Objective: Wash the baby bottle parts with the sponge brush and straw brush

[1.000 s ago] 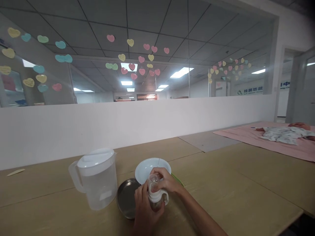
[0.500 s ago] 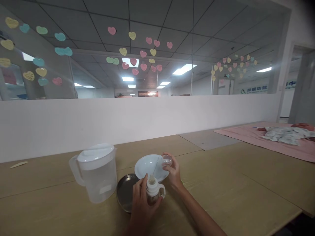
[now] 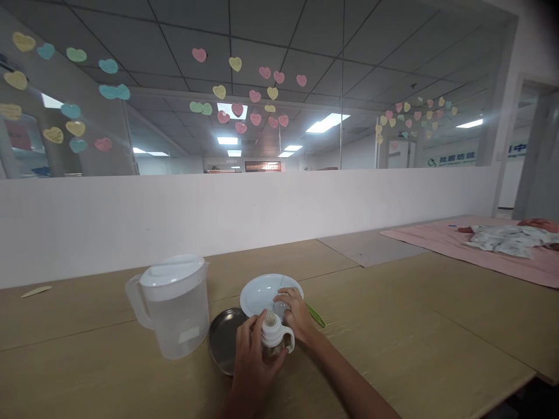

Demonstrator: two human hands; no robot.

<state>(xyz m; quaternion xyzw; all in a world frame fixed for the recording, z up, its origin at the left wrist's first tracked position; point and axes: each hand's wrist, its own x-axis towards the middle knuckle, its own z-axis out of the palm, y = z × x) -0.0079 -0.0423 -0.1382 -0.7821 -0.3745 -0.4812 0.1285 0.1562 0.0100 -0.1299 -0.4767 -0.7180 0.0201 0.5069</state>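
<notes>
My left hand (image 3: 253, 352) is closed round a baby bottle (image 3: 273, 334), which stands upright with its pale teat on top and a white handle at its right side. In my right hand (image 3: 300, 317) is a clear domed bottle cap (image 3: 280, 308), held by the fingers just above and to the right of the teat, apart from it as far as I can see. Behind both hands sits a white bowl (image 3: 251, 294), its near right part covered by my right hand. A round steel dish (image 3: 222, 340) lies left of the bottle, partly behind my left hand.
Left of the dish stands a lidded clear plastic pitcher (image 3: 183, 326). A green slim tool (image 3: 317, 315) rests by my right wrist. A wooden stick (image 3: 36, 291) lies far left. At the right, a pink cloth (image 3: 419, 241) carries patterned fabric (image 3: 502, 240). A white wall backs the table.
My right hand has moved down and left with the cap, closer to the bottle's teat, uncovering the green tool. My left hand still holds the bottle in nearly the same place.
</notes>
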